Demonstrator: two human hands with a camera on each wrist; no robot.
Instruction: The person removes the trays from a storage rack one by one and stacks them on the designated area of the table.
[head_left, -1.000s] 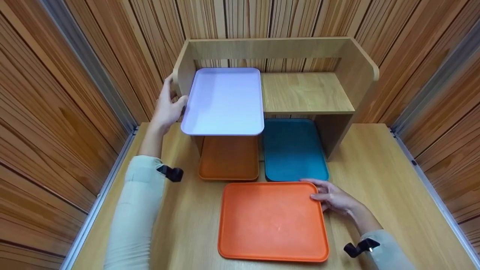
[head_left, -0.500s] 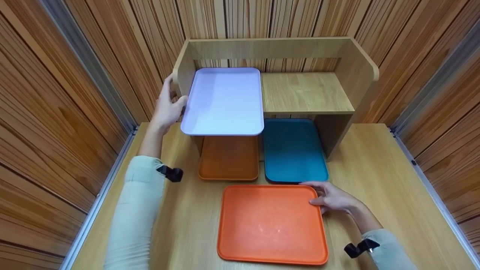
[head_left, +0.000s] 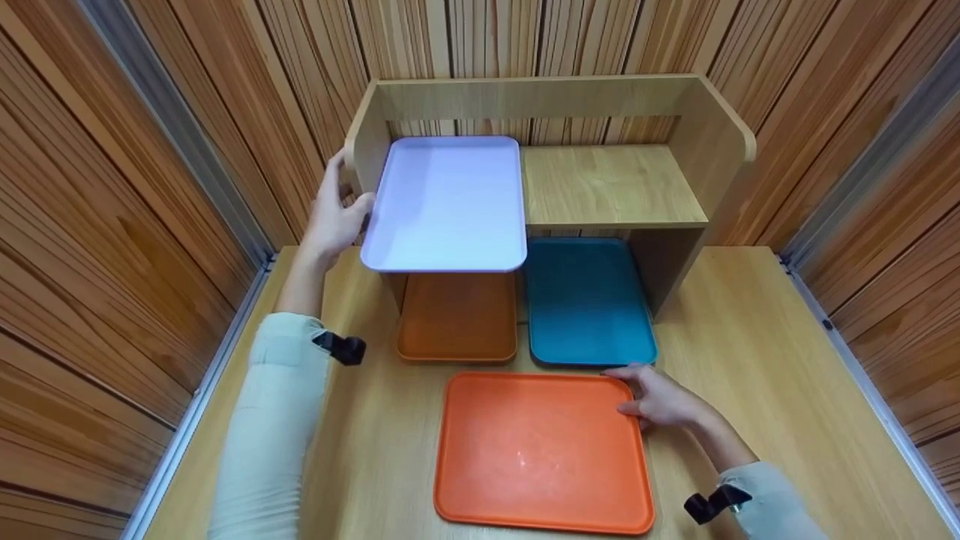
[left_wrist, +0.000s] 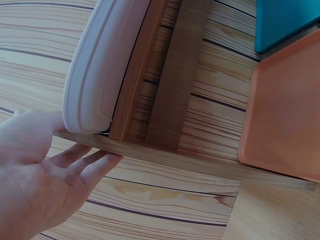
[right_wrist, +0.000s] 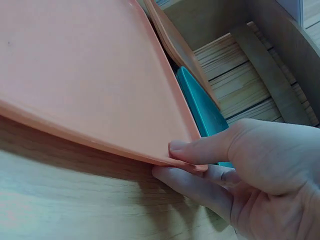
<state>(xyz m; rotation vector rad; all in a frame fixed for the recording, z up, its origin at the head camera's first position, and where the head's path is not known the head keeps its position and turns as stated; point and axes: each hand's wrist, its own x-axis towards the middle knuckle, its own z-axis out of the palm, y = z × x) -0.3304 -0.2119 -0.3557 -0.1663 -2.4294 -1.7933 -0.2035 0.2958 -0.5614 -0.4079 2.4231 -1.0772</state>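
Note:
My left hand (head_left: 334,217) grips the left side panel (head_left: 363,142) of a small wooden shelf (head_left: 616,184). In the left wrist view its fingers (left_wrist: 100,167) lie along the panel's outer side, and the thumb is by the edge of a lilac tray (head_left: 450,202). That tray lies on the upper board's left half, its front edge overhanging. My right hand (head_left: 664,397) pinches the far right corner of a bright orange tray (head_left: 544,454), thumb on top and fingers below, as the right wrist view shows. The orange tray lies crosswise in front of the shelf.
Under the shelf, a brown-orange tray (head_left: 457,319) is on the left and a teal tray (head_left: 591,304) on the right, both jutting out at the front. Wood-patterned walls (head_left: 112,187) enclose the wooden table (head_left: 750,337) at the back and sides.
The orange tray has slid slightly toward me, with my right hand on its corner. My left hand has kept its place on the shelf's side panel.

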